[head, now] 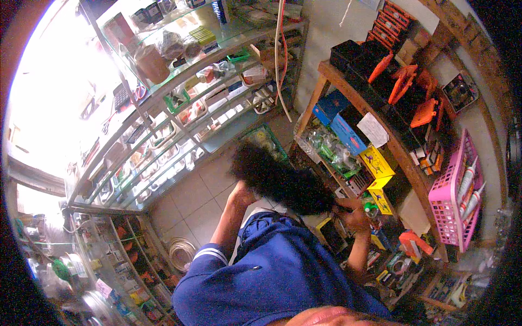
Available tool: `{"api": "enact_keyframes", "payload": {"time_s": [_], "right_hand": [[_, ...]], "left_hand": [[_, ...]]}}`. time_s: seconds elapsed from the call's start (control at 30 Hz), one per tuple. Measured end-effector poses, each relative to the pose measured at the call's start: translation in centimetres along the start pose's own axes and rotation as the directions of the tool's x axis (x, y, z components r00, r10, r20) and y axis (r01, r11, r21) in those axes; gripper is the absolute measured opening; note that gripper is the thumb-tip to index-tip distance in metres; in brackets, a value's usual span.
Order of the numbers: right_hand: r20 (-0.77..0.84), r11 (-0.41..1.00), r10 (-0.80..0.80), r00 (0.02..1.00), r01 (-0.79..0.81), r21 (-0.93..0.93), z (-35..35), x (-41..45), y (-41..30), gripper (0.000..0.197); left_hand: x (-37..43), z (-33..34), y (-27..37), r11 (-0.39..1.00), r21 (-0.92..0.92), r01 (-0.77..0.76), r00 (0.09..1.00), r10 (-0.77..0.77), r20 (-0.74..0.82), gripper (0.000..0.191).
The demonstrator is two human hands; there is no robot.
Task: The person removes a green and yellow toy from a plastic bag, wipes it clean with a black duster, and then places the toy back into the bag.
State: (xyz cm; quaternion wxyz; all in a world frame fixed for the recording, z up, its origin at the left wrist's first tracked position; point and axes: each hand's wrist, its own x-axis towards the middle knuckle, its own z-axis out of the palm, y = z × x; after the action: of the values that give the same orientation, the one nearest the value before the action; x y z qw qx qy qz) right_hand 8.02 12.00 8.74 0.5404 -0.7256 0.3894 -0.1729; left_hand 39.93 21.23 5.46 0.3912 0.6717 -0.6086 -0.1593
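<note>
A bushy black duster (285,179), seemingly of feathers, spans the space in front of my body and is somewhat blurred. Its narrow end runs into my right hand (355,216), which is closed around it beside the wooden shelf on the right. At the other end, my left hand (244,194) is up against the lower edge of the black tufts. Its fingers are partly hidden, so whether it grips them is unclear. Below the duster's far end is a green-rimmed basket (275,138), partly covered by the tufts.
On the left stands a glass display counter (220,138) holding small goods. A coil of pale cable (182,252) lies on the tiled floor (200,199). The wooden shelf (379,116) on the right bears boxes and a pink basket (444,199) of sealant tubes. A loose cable (278,53) hangs ahead.
</note>
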Motion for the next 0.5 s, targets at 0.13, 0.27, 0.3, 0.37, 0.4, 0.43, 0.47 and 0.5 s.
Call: {"api": "enact_keyframes", "payload": {"time_s": [0.13, 0.27, 0.3, 0.37, 0.4, 0.43, 0.47, 0.5], "right_hand": [[0.013, 0.981, -0.099, 0.995, 0.1, -0.165, 0.0, 0.1, 0.8, 0.021], [-0.153, 0.996, -0.083, 0.985, 0.079, -0.031, 0.0, 0.5, 2.8, 0.023], [-0.146, 0.996, -0.085, 0.986, 0.082, -0.029, -0.1, 0.5, 2.1, 0.023], [0.027, 0.981, -0.159, 0.987, 0.16, -0.106, -0.4, 0.7, 0.3, 0.025], [0.035, 0.981, -0.164, 0.986, 0.167, -0.104, -0.5, 0.8, 0.1, 0.025], [0.07, 0.993, -0.066, 0.995, 0.072, -0.088, -0.8, 0.7, 0.5, 0.025], [0.107, 0.997, 0.031, 0.994, -0.023, -0.075, -1.1, 0.6, 0.8, 0.024], [0.105, 0.997, 0.031, 0.994, -0.023, -0.07, -0.9, 0.6, 0.3, 0.024]], "left_hand": [[-1.5, 4.0, -8.3, 0.94, -0.161, 0.3, 0.95, -0.279, 0.14, 0.028], [0.3, 3.1, -4.2, 0.657, -0.68, 0.325, 0.945, -0.239, 0.221, 0.024], [0.1, 3.1, -4.6, 0.352, -0.843, 0.406, 0.914, -0.18, 0.364, 0.026], [-0.7, 4.9, -7.5, 0.433, -0.811, 0.393, 0.916, -0.264, 0.303, 0.03], [-1.5, 6.3, -9.8, 0.778, -0.559, 0.286, 0.949, -0.309, 0.055, 0.031], [-1.9, 6.4, -9.5, 0.638, -0.648, 0.415, 0.883, -0.455, 0.118, 0.027], [-2.2, 6.5, -9.2, 0.466, -0.724, 0.508, 0.79, -0.586, 0.178, 0.024], [-1.9, 5.7, -8.2, 0.469, -0.721, 0.51, 0.791, -0.585, 0.179, 0.024]]}}
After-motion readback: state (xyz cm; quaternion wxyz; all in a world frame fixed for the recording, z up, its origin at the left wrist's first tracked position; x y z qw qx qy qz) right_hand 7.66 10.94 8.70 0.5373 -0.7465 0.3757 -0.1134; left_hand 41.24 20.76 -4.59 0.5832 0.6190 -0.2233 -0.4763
